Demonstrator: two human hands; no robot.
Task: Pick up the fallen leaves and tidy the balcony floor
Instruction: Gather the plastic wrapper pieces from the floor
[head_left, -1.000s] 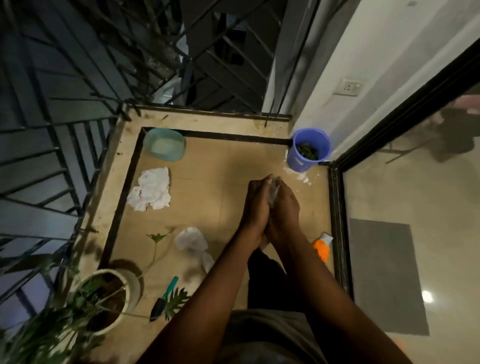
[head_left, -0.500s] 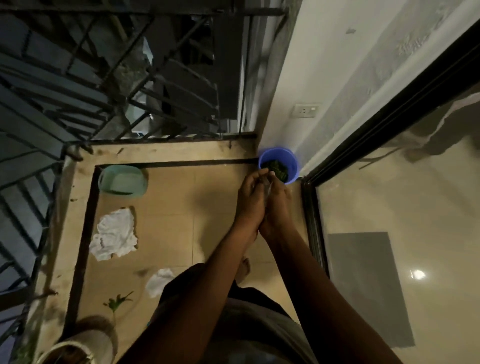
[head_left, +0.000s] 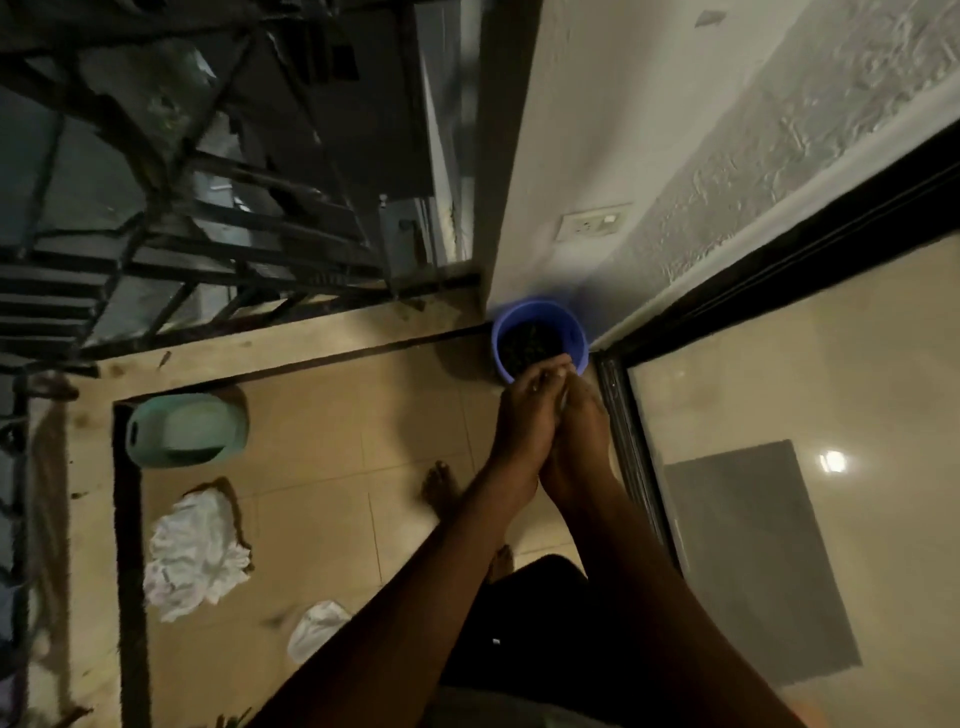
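In the far right corner of the balcony floor stands a blue bucket (head_left: 577, 328) with dark leaves (head_left: 525, 340) inside. My left hand (head_left: 522, 418) and my right hand (head_left: 583, 423) are pressed palm to palm, fingertips over the bucket's near rim. A thin pale scrap (head_left: 563, 401) shows in the gap between the palms; most of it is hidden, and I cannot tell what it is.
A teal basin (head_left: 187, 428) lies at the far left of the tiled floor. A crumpled white cloth (head_left: 195, 556) and a smaller white piece (head_left: 317, 629) lie nearer. My bare foot (head_left: 441, 488) is mid-floor. A metal railing (head_left: 156, 249) bounds the far side, and a black door frame (head_left: 626, 447) the right.
I have stepped toward the corner. My joined hands have moved from mid-floor to the blue bucket's rim. The plant pot, trowel and orange item have left the view.
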